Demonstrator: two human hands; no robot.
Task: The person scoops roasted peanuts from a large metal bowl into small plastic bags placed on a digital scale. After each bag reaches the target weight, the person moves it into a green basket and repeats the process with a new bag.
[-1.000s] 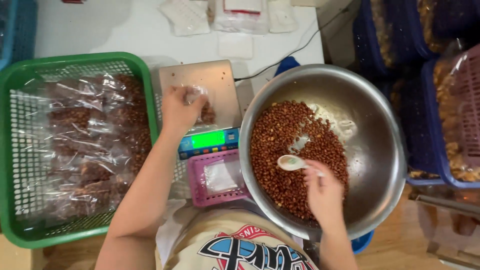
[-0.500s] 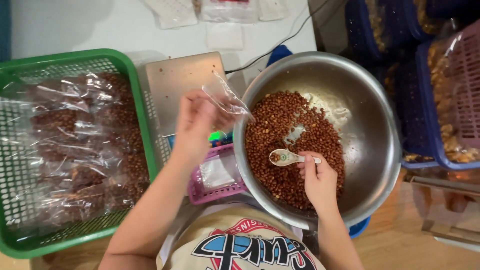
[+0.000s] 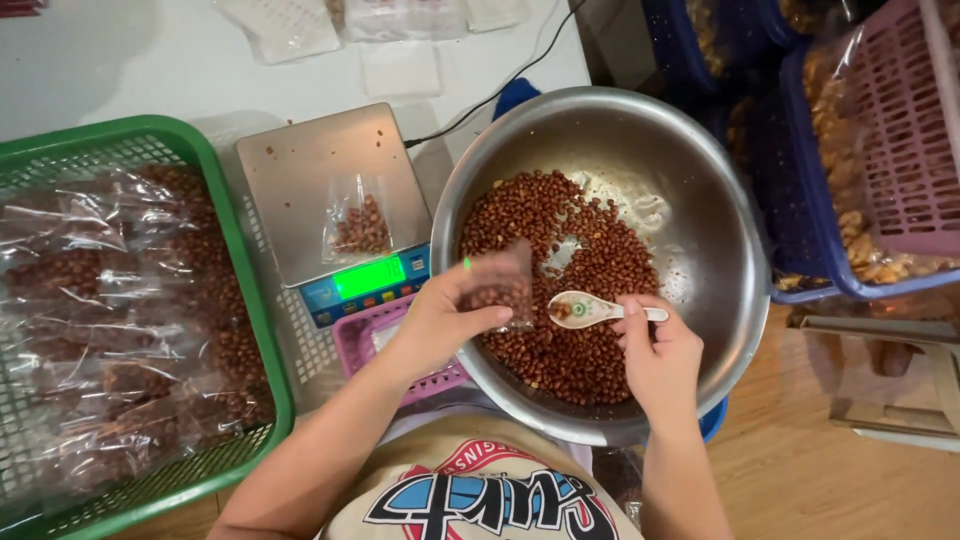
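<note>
Your right hand (image 3: 662, 362) pinches the handle of a small white spoon (image 3: 590, 310), fingers pressed together on it, its bowl holding a few nuts just above the heap. Your left hand (image 3: 452, 318) grips a small clear bag (image 3: 505, 285) by its top edge, fingers closed on the plastic, at the near-left rim of the big steel bowl (image 3: 700, 200). The bag looks thin, limp and slippery; it is probably very light, and it will likely sag or fold shut unless you hold it near the mouth. The spoon looks hard and smooth, possibly ceramic, so it may chip if knocked on the rim. The red-brown peanuts (image 3: 560, 230) in the bowl are loose and roll easily.

Under your left forearm sits a pink basket (image 3: 360, 340). Beyond it a scale (image 3: 300, 190) with a lit green display carries another small bag of nuts (image 3: 362, 228) on its plate. To the left, a green basket (image 3: 225, 260) holds filled bags. Farther off, the white table (image 3: 150, 70) bears flat empty bags.
</note>
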